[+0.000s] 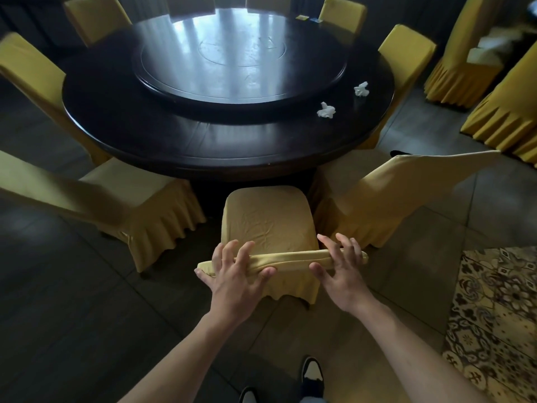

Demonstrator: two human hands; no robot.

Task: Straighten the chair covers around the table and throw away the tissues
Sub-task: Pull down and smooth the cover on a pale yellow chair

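Head view: left hand (232,274) and right hand (338,267) rest spread-fingered on one chair cover (270,225); two tissues (326,110).

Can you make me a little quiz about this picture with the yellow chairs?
1. How many crumpled tissues lie on the dark round table?
2. True or false: the left hand and right hand both rest on the top of the nearest chair's cover.
3. Where are the tissues: A, on the floor; B, on the table's right side; C, on a chair seat?

Key:
1. Two: the nearer tissue and the farther tissue.
2. True.
3. B.
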